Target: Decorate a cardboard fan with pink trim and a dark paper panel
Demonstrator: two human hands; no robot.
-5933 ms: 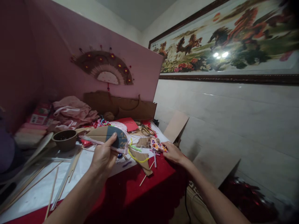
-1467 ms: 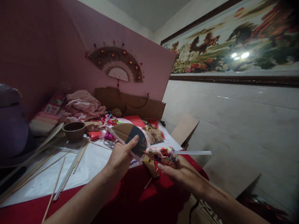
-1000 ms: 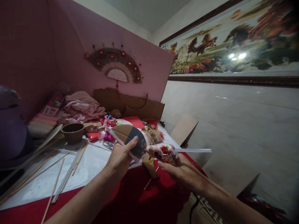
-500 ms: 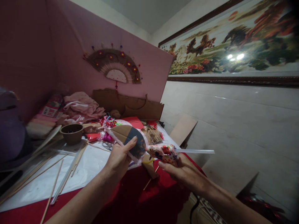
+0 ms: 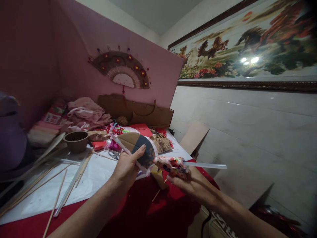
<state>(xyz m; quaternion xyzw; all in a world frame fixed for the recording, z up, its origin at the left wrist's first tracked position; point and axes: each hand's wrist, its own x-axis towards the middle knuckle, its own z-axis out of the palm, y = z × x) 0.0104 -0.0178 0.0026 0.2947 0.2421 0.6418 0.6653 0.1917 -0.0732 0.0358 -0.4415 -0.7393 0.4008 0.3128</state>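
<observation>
Near the middle of the frame, the thumb of the left hand [image 5: 125, 167] is pressing on the dark part of a half-round cardboard piece [image 5: 131, 141], the other fingers tucking underneath so that they are pinching it firmly. Just right of centre, the right hand [image 5: 192, 181] is wrapping around a flower-patterned glue gun [image 5: 172, 165], most of its fingers hiding behind the body. The gun's tip is pointing left at the cardboard's pale, fluffy edge and may be touching it, the dim light making that hard to say. A clear glue stick [image 5: 208, 165] is jutting rightward from the gun's rear. Lower down, a red cloth [image 5: 138, 211] is filling the bottom centre. At centre left, white paper [image 5: 96, 177] is spreading out beneath thin wooden sticks [image 5: 57, 195], and a brown bowl [image 5: 77, 145] is standing beyond them. At upper left of centre, a fan [image 5: 119, 62] is hanging on pink board [image 5: 158, 72].
</observation>
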